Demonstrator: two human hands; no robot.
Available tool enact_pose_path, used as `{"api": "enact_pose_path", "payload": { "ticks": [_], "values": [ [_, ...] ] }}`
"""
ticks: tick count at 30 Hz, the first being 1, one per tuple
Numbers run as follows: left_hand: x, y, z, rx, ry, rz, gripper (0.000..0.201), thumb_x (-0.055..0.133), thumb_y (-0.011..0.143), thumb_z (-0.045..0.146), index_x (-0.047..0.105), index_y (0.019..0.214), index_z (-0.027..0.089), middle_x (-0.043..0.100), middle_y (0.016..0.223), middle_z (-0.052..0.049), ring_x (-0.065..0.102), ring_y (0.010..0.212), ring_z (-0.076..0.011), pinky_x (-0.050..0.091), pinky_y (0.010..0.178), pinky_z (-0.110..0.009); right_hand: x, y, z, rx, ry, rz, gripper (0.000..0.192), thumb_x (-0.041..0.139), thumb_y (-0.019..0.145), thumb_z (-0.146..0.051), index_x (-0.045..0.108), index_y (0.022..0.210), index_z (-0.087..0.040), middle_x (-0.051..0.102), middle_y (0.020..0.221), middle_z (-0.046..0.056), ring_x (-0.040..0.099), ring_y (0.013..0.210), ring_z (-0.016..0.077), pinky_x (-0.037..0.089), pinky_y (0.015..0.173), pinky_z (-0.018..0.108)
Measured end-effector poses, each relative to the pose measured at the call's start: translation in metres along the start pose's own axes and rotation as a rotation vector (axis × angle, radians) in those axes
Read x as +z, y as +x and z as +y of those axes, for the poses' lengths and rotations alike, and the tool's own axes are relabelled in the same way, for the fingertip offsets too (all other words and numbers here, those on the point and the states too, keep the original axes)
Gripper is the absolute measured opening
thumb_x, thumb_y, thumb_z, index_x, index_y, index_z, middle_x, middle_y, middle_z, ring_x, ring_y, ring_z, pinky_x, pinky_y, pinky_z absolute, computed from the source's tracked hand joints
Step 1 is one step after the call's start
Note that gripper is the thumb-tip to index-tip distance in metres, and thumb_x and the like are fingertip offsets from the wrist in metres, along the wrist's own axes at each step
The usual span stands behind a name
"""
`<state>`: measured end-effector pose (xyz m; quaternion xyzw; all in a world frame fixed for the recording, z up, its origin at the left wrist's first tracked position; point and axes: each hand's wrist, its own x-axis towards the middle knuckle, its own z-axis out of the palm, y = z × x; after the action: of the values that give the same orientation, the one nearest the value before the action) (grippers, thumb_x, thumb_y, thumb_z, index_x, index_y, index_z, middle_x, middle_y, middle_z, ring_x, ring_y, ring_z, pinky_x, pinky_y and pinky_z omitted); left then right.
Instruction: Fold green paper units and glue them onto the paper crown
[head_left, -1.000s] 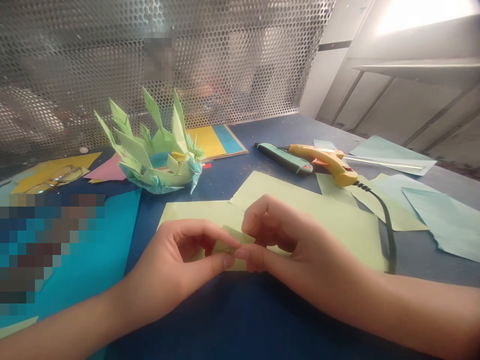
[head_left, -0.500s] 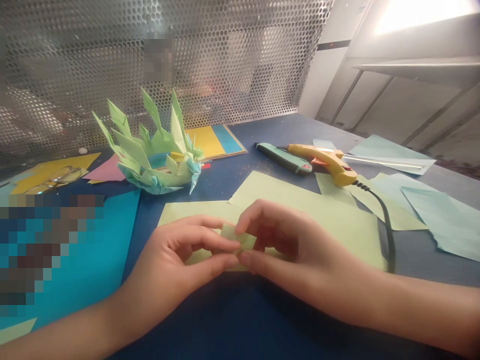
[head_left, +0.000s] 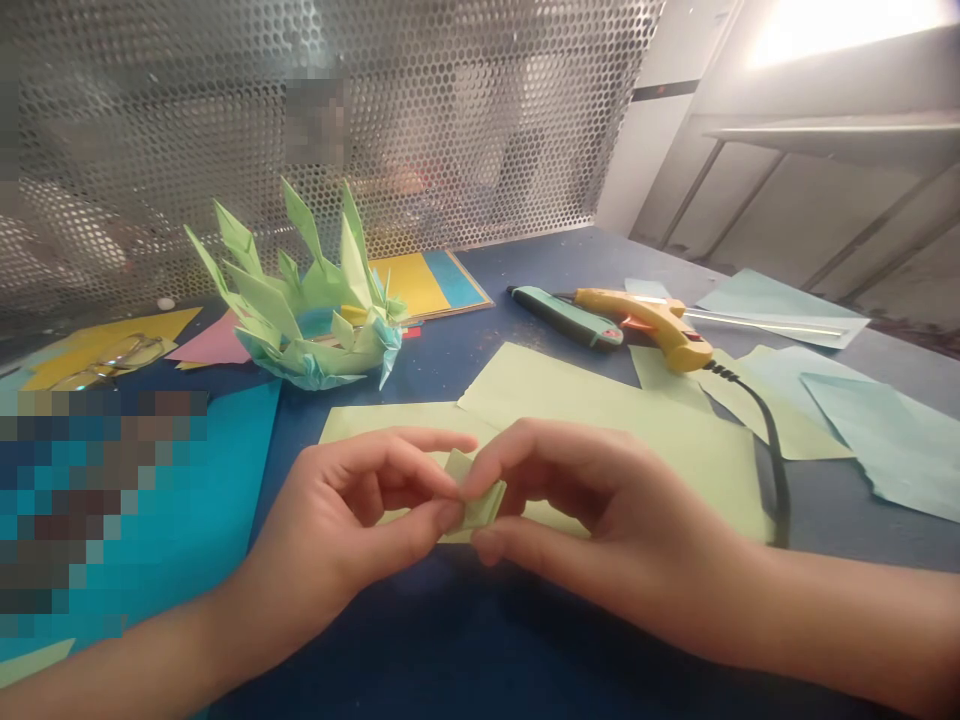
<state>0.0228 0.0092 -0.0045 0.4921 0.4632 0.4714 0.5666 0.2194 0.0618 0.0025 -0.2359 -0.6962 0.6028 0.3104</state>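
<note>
A small piece of folded light-green paper (head_left: 482, 510) is between my two hands, with layered folds showing on its right edge. My left hand (head_left: 352, 505) pinches its left side between thumb and fingers, the index finger stretched out above. My right hand (head_left: 600, 485) curls over it from the right; its index fingertip presses on the paper and its thumb sits just below the lower edge. Under both hands lie light-green paper sheets (head_left: 600, 400). Behind my left hand stands a ring-shaped paper piece (head_left: 315, 350) with pointed green leaves and a light-blue base.
A yellow glue gun (head_left: 652, 325) lies beyond my right hand, its black cable (head_left: 776, 450) running toward me. Beside it is a green-and-black utility knife (head_left: 566, 315). Pale blue sheets (head_left: 892, 440) lie at right, a blue sheet (head_left: 187, 540) at left. A perforated metal panel (head_left: 465, 130) stands behind.
The folded paper has turned and tilted, so its layered edge now shows. My right index finger has moved down onto it, and my right thumb has shifted slightly lower.
</note>
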Motion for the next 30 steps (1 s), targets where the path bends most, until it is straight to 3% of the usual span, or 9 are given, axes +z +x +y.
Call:
{"api": "enact_pose_path", "payload": {
  "ticks": [4, 8, 12, 15, 18, 22, 26, 30],
  "values": [
    [0.001, -0.002, -0.001, 0.020, 0.040, 0.006, 0.008, 0.079, 0.083, 0.023, 0.080, 0.079, 0.030, 0.074, 0.121, 0.001, 0.071, 0.107, -0.0221, 0.059, 0.091, -0.030, 0.001, -0.002, 0.000, 0.019, 0.012, 0.010, 0.011, 0.071, 0.081, -0.010, 0.065, 0.086, -0.019, 0.070, 0.075, -0.002, 0.067, 0.067, 0.0096, 0.055, 0.062, 0.019],
    [0.000, -0.005, -0.003, 0.151, 0.211, 0.074, 0.014, 0.078, 0.084, 0.023, 0.082, 0.081, 0.036, 0.070, 0.130, 0.004, 0.062, 0.123, -0.0250, 0.054, 0.101, -0.037, 0.001, 0.000, -0.001, 0.060, 0.069, 0.033, 0.010, 0.073, 0.083, -0.016, 0.064, 0.085, -0.019, 0.069, 0.072, -0.002, 0.068, 0.064, 0.0108, 0.056, 0.060, 0.020],
    [-0.001, -0.008, -0.004, 0.270, 0.397, 0.103, 0.021, 0.081, 0.080, 0.023, 0.082, 0.086, 0.044, 0.073, 0.125, 0.008, 0.068, 0.113, -0.0227, 0.055, 0.099, -0.035, 0.001, 0.003, -0.002, 0.108, 0.175, 0.052, 0.016, 0.076, 0.083, -0.028, 0.063, 0.086, -0.020, 0.067, 0.071, -0.004, 0.070, 0.067, 0.0114, 0.058, 0.064, 0.022],
    [0.001, -0.008, -0.004, 0.279, 0.438, 0.131, 0.024, 0.079, 0.081, 0.021, 0.082, 0.085, 0.044, 0.078, 0.114, 0.009, 0.072, 0.107, -0.0190, 0.058, 0.091, -0.026, 0.001, 0.002, -0.002, 0.111, 0.171, 0.037, 0.018, 0.077, 0.083, -0.026, 0.061, 0.089, -0.020, 0.066, 0.067, -0.005, 0.068, 0.063, 0.0094, 0.056, 0.060, 0.019],
    [0.002, -0.006, -0.002, 0.211, 0.380, 0.147, 0.018, 0.082, 0.078, 0.021, 0.083, 0.076, 0.040, 0.082, 0.103, 0.006, 0.072, 0.107, -0.0195, 0.060, 0.085, -0.022, 0.002, 0.001, -0.001, 0.112, 0.199, 0.046, 0.031, 0.078, 0.081, -0.018, 0.052, 0.097, -0.024, 0.067, 0.070, -0.007, 0.068, 0.063, 0.0089, 0.056, 0.059, 0.018],
    [0.003, 0.000, 0.002, 0.062, 0.172, 0.079, 0.013, 0.086, 0.073, 0.022, 0.083, 0.065, 0.032, 0.083, 0.099, 0.002, 0.075, 0.102, -0.0221, 0.063, 0.080, -0.021, 0.001, 0.001, 0.000, 0.133, 0.242, 0.046, 0.041, 0.082, 0.078, -0.016, 0.045, 0.093, -0.025, 0.067, 0.072, -0.009, 0.068, 0.065, 0.0084, 0.055, 0.059, 0.017],
    [0.005, 0.004, 0.003, 0.033, 0.013, -0.023, 0.018, 0.082, 0.078, 0.018, 0.082, 0.065, 0.030, 0.083, 0.097, 0.003, 0.079, 0.083, -0.0163, 0.063, 0.078, -0.020, 0.001, 0.001, -0.001, 0.148, 0.203, 0.046, 0.039, 0.080, 0.079, -0.011, 0.045, 0.089, -0.024, 0.065, 0.071, -0.009, 0.066, 0.063, 0.0066, 0.053, 0.059, 0.015],
    [0.006, 0.003, 0.002, 0.038, 0.010, -0.031, 0.018, 0.079, 0.080, 0.014, 0.083, 0.070, 0.028, 0.083, 0.096, 0.002, 0.078, 0.083, -0.0150, 0.062, 0.077, -0.016, 0.001, -0.001, 0.001, 0.052, 0.021, 0.042, 0.027, 0.071, 0.083, -0.009, 0.047, 0.086, -0.023, 0.064, 0.072, -0.007, 0.063, 0.065, 0.0073, 0.051, 0.062, 0.016]
  ]
}}
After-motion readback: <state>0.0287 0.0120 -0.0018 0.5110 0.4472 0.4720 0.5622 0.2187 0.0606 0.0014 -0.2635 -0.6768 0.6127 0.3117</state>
